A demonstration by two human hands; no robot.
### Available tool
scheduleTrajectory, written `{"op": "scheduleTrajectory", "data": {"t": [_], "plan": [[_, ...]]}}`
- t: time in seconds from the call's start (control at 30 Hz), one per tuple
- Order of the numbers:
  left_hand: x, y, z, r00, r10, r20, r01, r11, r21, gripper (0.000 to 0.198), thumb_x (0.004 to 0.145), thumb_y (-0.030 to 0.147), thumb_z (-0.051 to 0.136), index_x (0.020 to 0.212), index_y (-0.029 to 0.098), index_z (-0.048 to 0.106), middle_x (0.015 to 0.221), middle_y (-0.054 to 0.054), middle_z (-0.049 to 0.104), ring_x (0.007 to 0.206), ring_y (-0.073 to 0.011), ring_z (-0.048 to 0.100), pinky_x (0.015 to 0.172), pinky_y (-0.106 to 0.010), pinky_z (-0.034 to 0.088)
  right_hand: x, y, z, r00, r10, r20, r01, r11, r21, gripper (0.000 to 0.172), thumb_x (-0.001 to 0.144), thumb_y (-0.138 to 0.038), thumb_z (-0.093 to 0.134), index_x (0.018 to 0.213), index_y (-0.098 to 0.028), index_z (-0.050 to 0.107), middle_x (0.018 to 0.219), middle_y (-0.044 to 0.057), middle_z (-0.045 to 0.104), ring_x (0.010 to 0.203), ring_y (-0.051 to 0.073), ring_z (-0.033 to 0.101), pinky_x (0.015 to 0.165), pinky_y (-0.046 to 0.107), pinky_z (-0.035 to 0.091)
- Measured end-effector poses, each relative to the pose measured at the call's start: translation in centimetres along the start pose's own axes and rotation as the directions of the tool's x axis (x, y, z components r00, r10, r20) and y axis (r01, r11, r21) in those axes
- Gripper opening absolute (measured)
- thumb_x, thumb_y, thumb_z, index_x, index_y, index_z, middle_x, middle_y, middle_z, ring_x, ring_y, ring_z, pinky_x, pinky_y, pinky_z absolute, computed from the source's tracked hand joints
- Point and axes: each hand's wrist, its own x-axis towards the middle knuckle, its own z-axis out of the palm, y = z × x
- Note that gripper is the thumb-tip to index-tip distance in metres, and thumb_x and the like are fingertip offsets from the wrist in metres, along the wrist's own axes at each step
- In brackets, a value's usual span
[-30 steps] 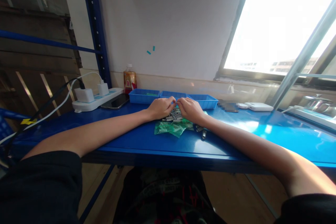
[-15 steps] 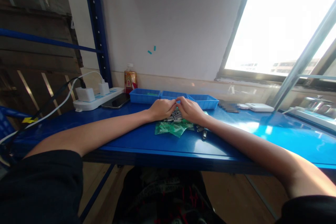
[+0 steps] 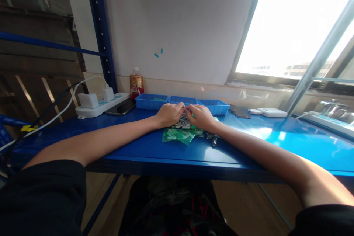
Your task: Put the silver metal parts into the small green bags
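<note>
My left hand (image 3: 169, 114) and my right hand (image 3: 201, 115) meet at the fingertips above a pile of small silvery metal parts (image 3: 183, 122). The fingers of both hands are curled and pinched together; whatever is between them is too small or hidden to make out. Beneath and in front of the pile lies a green plastic bag (image 3: 179, 136) with small pale pieces showing in it. A few loose metal cylinders (image 3: 214, 141) rest on the blue table by my right wrist.
Blue trays (image 3: 152, 102) stand in a row behind my hands, the left one with something green inside. To the left are a phone (image 3: 121, 107), a power strip (image 3: 91, 110) with plugged-in chargers and a drink bottle (image 3: 136, 84). A white box (image 3: 273, 112) sits at right.
My fingertips have shifted slightly, the right fingers drawing a little lower and apart from the left. The whole view has moved a touch; the pile, bag and trays look the same.
</note>
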Motion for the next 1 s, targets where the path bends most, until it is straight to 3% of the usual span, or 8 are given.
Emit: {"op": "scheduleTrajectory", "data": {"t": [0.23,0.5,0.73,0.87,1.0], "plan": [[0.1,-0.1,0.2,0.996,0.058,-0.073,-0.059,0.998,-0.014,0.026,0.093,0.031,0.036,0.108,0.018,0.051,0.081,-0.006,0.069,0.076,-0.0219,0.065,0.069,-0.031,0.043,0.1,-0.1,-0.2,1.000,0.005,0.001,-0.005,0.999,-0.046,0.034,0.096,-0.030,0.029,0.080,-0.018,0.057,0.076,0.006,0.066,0.073,0.017,0.060,0.063,0.027,0.031],[0.1,-0.3,0.4,0.996,0.073,-0.059,-0.069,0.995,0.068,0.029,0.094,0.032,0.032,0.104,0.017,0.055,0.077,-0.007,0.067,0.075,-0.0230,0.064,0.070,-0.033,0.043,-0.1,-0.2,-0.4,0.997,0.078,-0.011,-0.076,0.991,0.109,0.025,0.094,-0.036,0.039,0.106,-0.018,0.052,0.085,0.005,0.068,0.081,0.019,0.063,0.065,0.025,0.036],[0.2,0.0,0.3,0.997,0.075,0.001,-0.075,0.997,0.023,0.033,0.095,0.035,0.030,0.099,0.016,0.056,0.080,-0.008,0.066,0.079,-0.0229,0.063,0.073,-0.034,0.043,0.3,0.1,-0.2,0.993,0.117,-0.031,-0.110,0.979,0.172,0.020,0.093,-0.033,0.038,0.098,-0.019,0.053,0.084,0.004,0.068,0.078,0.019,0.063,0.063,0.025,0.036],[0.4,-0.4,0.7,0.996,0.028,0.086,-0.017,0.993,-0.119,0.033,0.094,0.036,0.030,0.095,0.019,0.058,0.090,-0.007,0.065,0.088,-0.0216,0.061,0.075,-0.032,0.044,1.0,2.1,-0.8,0.980,0.172,-0.099,-0.156,0.976,0.151,0.021,0.093,-0.032,0.037,0.096,-0.020,0.055,0.087,0.004,0.068,0.079,0.019,0.062,0.065,0.025,0.036],[0.6,-1.1,1.1,0.990,0.052,0.132,-0.027,0.983,-0.180,0.030,0.092,0.037,0.034,0.095,0.020,0.059,0.094,-0.006,0.063,0.088,-0.0201,0.060,0.074,-0.030,0.045,1.0,6.1,-1.0,0.958,0.260,-0.122,-0.257,0.966,0.039,0.022,0.091,-0.030,0.038,0.094,-0.019,0.057,0.089,0.006,0.067,0.082,0.021,0.060,0.066,0.028,0.037]]}}
